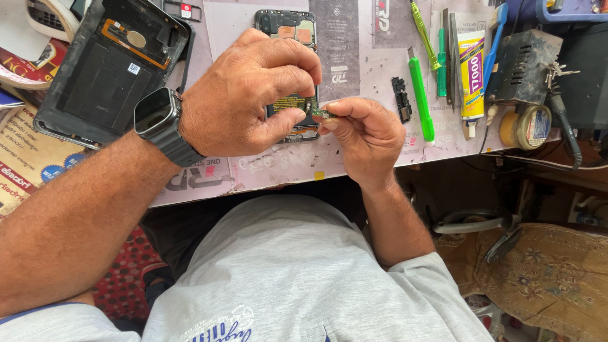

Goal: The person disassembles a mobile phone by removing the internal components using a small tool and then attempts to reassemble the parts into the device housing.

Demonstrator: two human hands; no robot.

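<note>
A: From the head camera, what do the hands have?

B: The right hand (367, 136) pinches a small green circuit board (323, 114) between thumb and fingertips, closed on it. The left hand (250, 95), with a dark smartwatch (155, 114) on its wrist, has thumb and forefinger curled in to the same board, gripping its other end.

A: And where is that board?

B: Held just above the opened phone (288, 38), which lies back-off on the pale work mat (354, 57), mostly hidden under the left hand.

A: What lies around?

B: To the left, a black tablet back shell (107, 63) rests at a tilt. To the right of the hands, a small black part (400, 98), then a green pry tool (420, 95), a green screwdriver (425, 31) and a yellow tube of glue (471, 69). Further right, a dark metal box (522, 63) and a round tin (525, 126) sit at the mat's edge.
</note>
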